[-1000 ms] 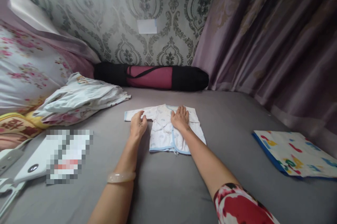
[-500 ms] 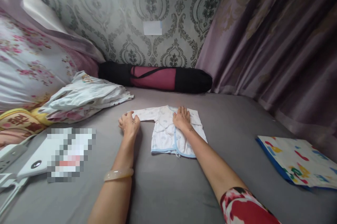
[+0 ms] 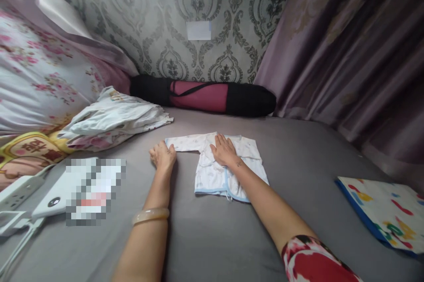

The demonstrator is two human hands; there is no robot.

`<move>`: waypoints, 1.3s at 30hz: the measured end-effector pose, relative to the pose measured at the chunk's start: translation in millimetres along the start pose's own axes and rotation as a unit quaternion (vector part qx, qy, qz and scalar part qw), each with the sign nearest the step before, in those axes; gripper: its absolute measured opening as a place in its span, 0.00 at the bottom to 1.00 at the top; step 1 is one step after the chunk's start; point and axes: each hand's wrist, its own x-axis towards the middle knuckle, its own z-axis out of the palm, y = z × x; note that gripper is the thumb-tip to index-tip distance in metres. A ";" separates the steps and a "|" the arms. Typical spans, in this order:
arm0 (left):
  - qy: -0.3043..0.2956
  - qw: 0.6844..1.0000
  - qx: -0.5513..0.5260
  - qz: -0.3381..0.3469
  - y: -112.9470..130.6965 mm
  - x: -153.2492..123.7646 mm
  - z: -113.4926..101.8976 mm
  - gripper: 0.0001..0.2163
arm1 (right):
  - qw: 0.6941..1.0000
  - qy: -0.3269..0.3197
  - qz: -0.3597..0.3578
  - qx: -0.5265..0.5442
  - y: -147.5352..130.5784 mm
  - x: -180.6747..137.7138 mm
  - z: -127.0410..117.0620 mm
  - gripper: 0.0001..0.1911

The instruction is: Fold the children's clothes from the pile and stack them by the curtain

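Note:
A small white baby shirt (image 3: 212,180) with pale blue trim and a faint print lies spread on the grey bed sheet. Its left-hand sleeve (image 3: 185,142) stretches out sideways, and at the cuff my left hand (image 3: 162,156) is closed with the fingers curled on the fabric. Across the upper front of the shirt, my right hand (image 3: 225,151) rests flat with fingers extended. The other sleeve lies folded over the shirt's right side, partly hidden by my right forearm. Thin ties show at the bottom hem.
Several folded light clothes (image 3: 115,118) are piled at the left beside a floral pillow (image 3: 49,65). A power strip (image 3: 20,193) and a white device (image 3: 62,189) lie nearer. A black and pink long bag (image 3: 198,96) lines the wall. A colourful folded cloth item (image 3: 384,211) sits right.
My right hand has slid left over the shirt's front, towards its middle. My left hand stays at the cuff, and the sleeve looks slightly straighter. The view has shifted a little.

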 end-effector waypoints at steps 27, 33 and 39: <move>0.046 0.967 -0.247 0.036 0.3 17.5 7.1 0.15 | 0.999 0.021 -0.027 0.024 -23.4 68.6 -12.4 0.18; 0.091 0.927 -0.363 0.013 -5.7 26.8 18.7 0.16 | 0.999 0.000 -0.036 0.025 -18.2 79.0 -16.3 0.14; 0.089 0.923 -0.375 -0.013 -4.9 27.1 18.9 0.17 | 0.999 0.014 -0.033 0.033 -19.5 77.6 -16.8 0.13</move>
